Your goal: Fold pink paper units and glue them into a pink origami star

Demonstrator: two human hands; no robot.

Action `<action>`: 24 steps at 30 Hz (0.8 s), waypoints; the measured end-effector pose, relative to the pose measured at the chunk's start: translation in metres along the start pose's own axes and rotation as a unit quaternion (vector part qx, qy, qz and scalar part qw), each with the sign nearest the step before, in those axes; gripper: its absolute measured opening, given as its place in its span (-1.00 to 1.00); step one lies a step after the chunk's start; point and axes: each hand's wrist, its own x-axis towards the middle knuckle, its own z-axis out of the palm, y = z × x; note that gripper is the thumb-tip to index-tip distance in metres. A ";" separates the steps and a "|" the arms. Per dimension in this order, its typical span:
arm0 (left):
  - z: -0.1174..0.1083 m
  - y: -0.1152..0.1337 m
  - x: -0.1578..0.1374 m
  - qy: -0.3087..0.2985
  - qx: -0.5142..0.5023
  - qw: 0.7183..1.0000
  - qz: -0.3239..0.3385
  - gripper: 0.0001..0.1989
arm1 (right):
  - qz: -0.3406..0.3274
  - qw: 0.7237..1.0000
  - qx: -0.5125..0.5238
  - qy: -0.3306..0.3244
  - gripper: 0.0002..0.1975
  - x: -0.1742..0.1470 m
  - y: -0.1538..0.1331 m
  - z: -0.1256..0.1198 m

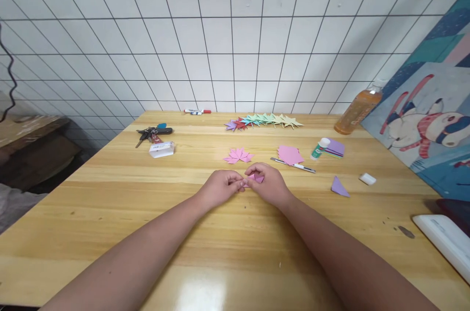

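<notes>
Between my hands, just above the wooden table, is a small folded piece of pink paper point(258, 178). My left hand point(223, 185) pinches its left end with thumb and fingertips. Curled over its top and right side, my right hand point(269, 182) grips it too, hiding part of the folds. Just beyond my hands lies a pink folded-paper piece with several points point(238, 155). A stack of pink paper squares point(290, 155) rests to the right of that, with a slim craft knife point(293, 165) along its near edge.
Folded paper stars point(264, 121) line up near the tiled wall. On the right are a glue stick point(320, 149), purple paper squares point(335, 147), a purple folded triangle point(340, 187), a white cap point(367, 179) and a drink bottle point(358, 111). Keys point(149, 134), a small box point(162, 149) and a marker point(197, 111) lie left.
</notes>
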 end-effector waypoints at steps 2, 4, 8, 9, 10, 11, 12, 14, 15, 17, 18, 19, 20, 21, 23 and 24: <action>0.000 -0.002 0.000 0.006 0.036 0.999 0.022 -0.76 | -0.019 0.999 -0.028 -0.005 -0.90 -0.001 0.000 0.002; 0.000 -0.003 -0.001 0.013 0.070 0.997 0.033 -0.75 | -0.015 0.999 -0.036 -0.023 -0.93 -0.001 0.001 0.003; -0.003 -0.001 -0.002 0.010 0.108 0.993 0.044 -0.75 | 0.001 0.999 -0.022 -0.042 -0.91 0.000 0.003 0.000; -0.005 0.000 -0.002 0.009 0.116 0.992 0.048 -0.75 | 0.001 0.999 -0.024 -0.041 -0.90 0.000 0.004 -0.002; -0.006 0.001 -0.002 0.009 0.122 0.991 0.050 -0.76 | 0.001 0.999 -0.028 -0.039 -0.90 0.001 0.004 -0.004; -0.007 0.002 -0.003 0.010 0.127 0.991 0.051 -0.76 | 0.002 0.999 -0.033 -0.036 -0.91 0.001 0.005 -0.005; -0.008 0.003 -0.003 0.011 0.129 0.990 0.050 -0.77 | 0.002 0.999 -0.038 -0.033 -0.91 0.002 0.005 -0.007; -0.010 0.003 -0.003 0.014 0.130 0.990 0.046 -0.78 | 0.001 0.999 -0.048 -0.026 -0.90 0.002 0.005 -0.011; -0.011 0.003 -0.003 0.015 0.129 0.991 0.044 -0.78 | -0.001 0.998 -0.051 -0.023 -0.90 0.003 0.005 -0.012; -0.011 0.002 -0.003 0.015 0.127 0.991 0.040 -0.77 | -0.009 0.998 -0.060 -0.022 -0.89 0.003 0.005 -0.013; -0.011 0.002 -0.003 0.014 0.127 0.991 0.038 -0.76 | -0.013 0.998 -0.063 -0.022 -0.89 0.003 0.004 -0.014; -0.010 0.001 -0.002 0.013 0.126 0.991 0.036 -0.76 | -0.018 0.997 -0.066 -0.022 -0.89 0.002 0.004 -0.014; -0.010 0.000 -0.002 0.013 0.122 0.992 0.035 -0.76 | -0.021 0.997 -0.068 -0.021 -0.89 0.002 0.004 -0.014; -0.010 0.000 -0.002 0.014 0.116 0.993 0.035 -0.76 | -0.023 0.997 -0.068 -0.018 -0.89 0.002 0.004 -0.014; -0.009 -0.002 -0.001 0.019 0.094 0.995 0.032 -0.75 | -0.016 0.998 -0.055 -0.009 -0.89 0.002 0.005 -0.012; -0.010 -0.003 0.000 0.027 0.078 0.996 0.030 -0.74 | -0.006 0.999 -0.040 -0.004 -0.89 0.003 0.007 -0.011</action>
